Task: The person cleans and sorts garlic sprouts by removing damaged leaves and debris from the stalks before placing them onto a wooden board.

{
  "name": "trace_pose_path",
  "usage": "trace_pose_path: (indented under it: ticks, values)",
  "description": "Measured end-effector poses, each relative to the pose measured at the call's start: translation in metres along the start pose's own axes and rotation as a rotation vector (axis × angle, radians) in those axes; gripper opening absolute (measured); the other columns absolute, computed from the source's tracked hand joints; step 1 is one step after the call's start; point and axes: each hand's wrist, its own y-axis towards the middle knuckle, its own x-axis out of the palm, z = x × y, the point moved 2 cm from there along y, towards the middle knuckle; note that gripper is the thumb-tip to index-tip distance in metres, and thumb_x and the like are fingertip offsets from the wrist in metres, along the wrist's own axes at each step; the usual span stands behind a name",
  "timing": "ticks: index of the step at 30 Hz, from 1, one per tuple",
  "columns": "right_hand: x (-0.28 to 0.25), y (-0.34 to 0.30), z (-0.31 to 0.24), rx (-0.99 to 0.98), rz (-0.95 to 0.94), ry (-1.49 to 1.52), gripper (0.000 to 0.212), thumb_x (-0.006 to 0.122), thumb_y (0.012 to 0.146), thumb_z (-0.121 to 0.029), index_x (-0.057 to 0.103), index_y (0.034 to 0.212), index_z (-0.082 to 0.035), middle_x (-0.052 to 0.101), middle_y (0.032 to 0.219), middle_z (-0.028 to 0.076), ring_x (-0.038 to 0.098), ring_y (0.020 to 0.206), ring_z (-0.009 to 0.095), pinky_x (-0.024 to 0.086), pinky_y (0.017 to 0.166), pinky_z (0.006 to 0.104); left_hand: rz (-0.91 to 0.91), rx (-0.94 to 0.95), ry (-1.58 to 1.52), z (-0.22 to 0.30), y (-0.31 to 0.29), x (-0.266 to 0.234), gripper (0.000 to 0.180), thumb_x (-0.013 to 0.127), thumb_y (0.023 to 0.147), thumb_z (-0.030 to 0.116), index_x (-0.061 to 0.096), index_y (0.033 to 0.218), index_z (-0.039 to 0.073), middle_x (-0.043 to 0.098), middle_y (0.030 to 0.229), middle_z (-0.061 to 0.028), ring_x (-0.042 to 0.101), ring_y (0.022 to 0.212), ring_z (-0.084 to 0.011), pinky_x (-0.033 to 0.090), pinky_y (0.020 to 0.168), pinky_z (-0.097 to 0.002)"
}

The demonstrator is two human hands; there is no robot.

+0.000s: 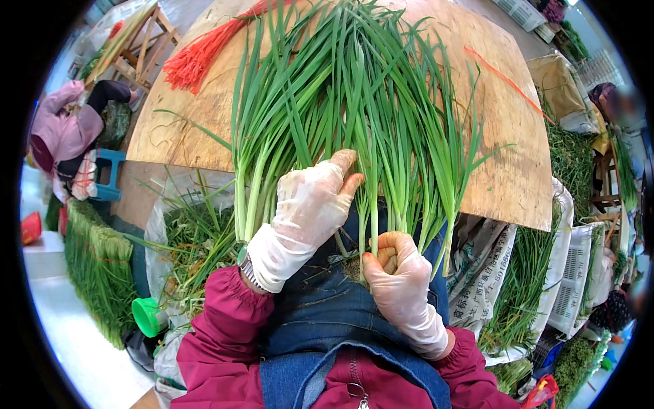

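A broad sheaf of garlic chives (327,102) lies before me, green leaves pointing away and pale stalk ends toward my lap. My right hand (402,273), in a whitish thin glove, is closed in a pinch on the lower end of a few garlic chive stalks. The left hand (310,201), gloved the same way, rests against the stalks left of the middle. Its thumb and forefinger are stretched apart; the other fingers are mostly hidden. A metal wristwatch (249,267) circles my left wrist.
Under the leaves is a wooden board (507,136). Red plastic ties (204,58) lie at its far left, one red strand (504,78) at right. Sacks of loose greens (197,238) flank me. A green cup (148,315) and standing bundles (99,266) are at left. People sit on both sides.
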Motion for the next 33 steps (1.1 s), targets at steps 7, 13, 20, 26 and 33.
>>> trace_pose_path:
  ticks: [7,13,20,26,33]
  values:
    - [0.0,-0.001,0.004,0.013,0.0,0.046,0.017,0.063,0.066,-0.001,0.052,0.078,-0.002,0.047,0.049,0.005,0.046,0.039,0.014,0.038,0.04,0.0264,0.007,0.041,-0.069,0.001,0.003,0.006,0.025,0.062,0.073,0.011,0.058,0.097,0.004,0.06,0.082,-0.0171,0.061,0.069,-0.0278,0.048,0.059,-0.0295]
    - [0.0,-0.001,0.003,-0.076,0.011,-0.083,0.018,0.062,0.064,-0.001,0.052,0.079,-0.002,0.048,0.05,0.006,0.048,0.041,0.02,0.039,0.041,0.0302,-0.082,0.091,0.074,0.004,0.008,0.009,0.024,0.059,0.073,0.013,0.058,0.096,0.005,0.06,0.074,-0.0149,0.059,0.065,-0.0296,0.046,0.054,-0.034]
    - [-0.001,0.001,0.003,-0.145,0.01,-0.191,0.018,0.061,0.064,-0.002,0.051,0.079,-0.002,0.047,0.05,0.007,0.049,0.043,0.024,0.04,0.042,0.0332,-0.219,0.129,0.336,0.01,0.025,0.024,0.008,0.053,0.073,0.012,0.052,0.074,0.004,0.056,0.057,-0.0136,0.057,0.055,-0.0301,0.044,0.049,-0.0387]
    - [-0.003,0.001,0.003,0.042,-0.043,-0.011,0.015,0.062,0.067,-0.002,0.052,0.078,0.0,0.051,0.053,0.005,0.05,0.043,0.014,0.04,0.041,0.026,0.205,0.124,0.312,-0.001,0.018,-0.003,0.002,0.052,0.073,0.004,0.051,0.072,0.005,0.053,0.053,-0.0117,0.055,0.046,-0.0227,0.041,0.041,-0.0308]
    - [-0.008,0.001,0.001,0.118,-0.111,0.124,0.02,0.064,0.069,-0.003,0.053,0.086,0.002,0.054,0.056,0.004,0.048,0.044,0.007,0.04,0.042,0.0209,0.584,-0.345,-0.307,-0.083,-0.11,-0.174,0.009,0.054,0.082,0.012,0.056,0.077,0.005,0.048,0.061,0.0023,0.037,0.042,-0.0026,0.027,0.036,-0.0176]
